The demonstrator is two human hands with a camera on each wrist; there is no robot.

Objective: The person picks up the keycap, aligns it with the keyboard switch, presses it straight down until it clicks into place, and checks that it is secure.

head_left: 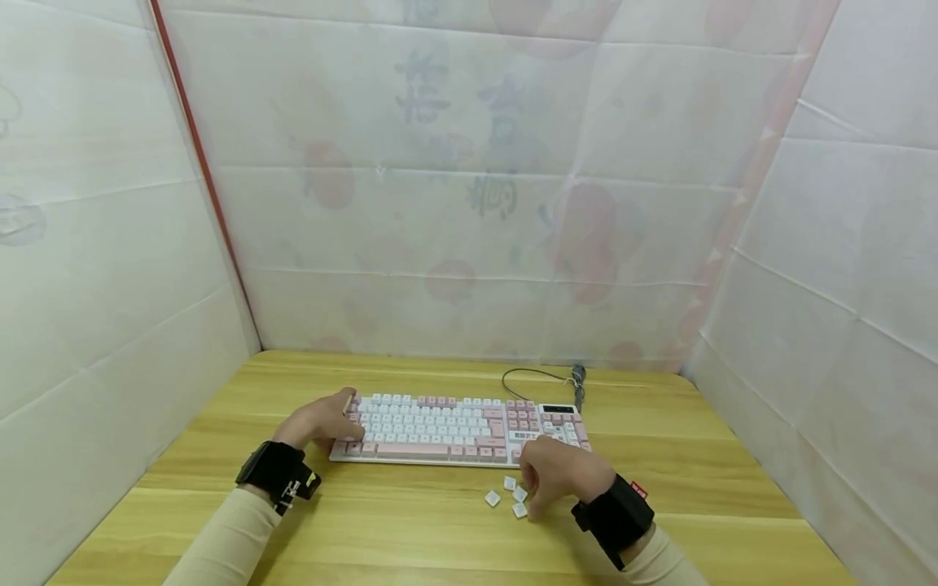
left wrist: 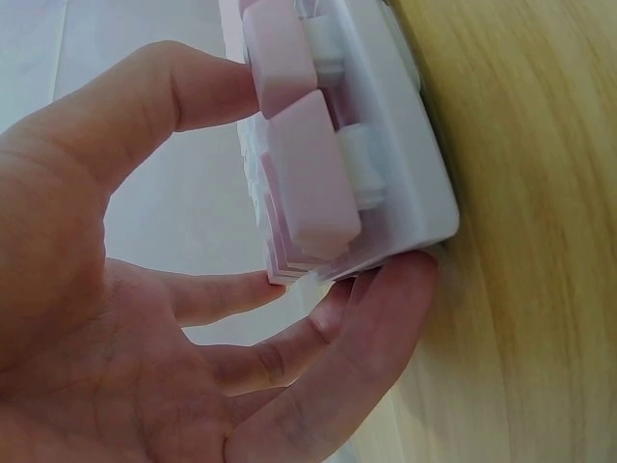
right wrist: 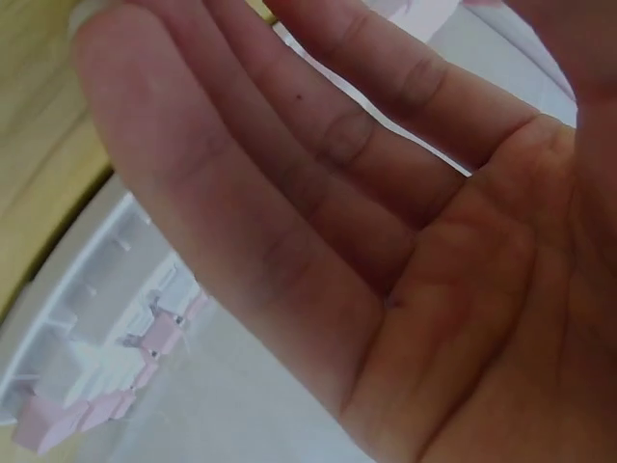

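A pink and white keyboard [head_left: 432, 427] lies on the table. My left hand [head_left: 322, 421] holds its left end. In the left wrist view, the thumb [left wrist: 222, 95] rests against a pink keycap [left wrist: 313, 174] and the other fingers reach around the keyboard's end. Below the keyboard's right part, my right hand [head_left: 560, 470] points its fingers down to the tabletop, right beside several loose white keycaps [head_left: 519, 510]. The right wrist view shows the fingers [right wrist: 241, 231] close together; their tips are mostly out of sight, so I cannot tell whether they pinch a keycap.
A dark cable [head_left: 535, 371] loops behind the keyboard to a grey bundle [head_left: 578, 384]. The wooden table [head_left: 410, 529] is bordered at the back and sides by pale printed cloth walls [head_left: 454, 203].
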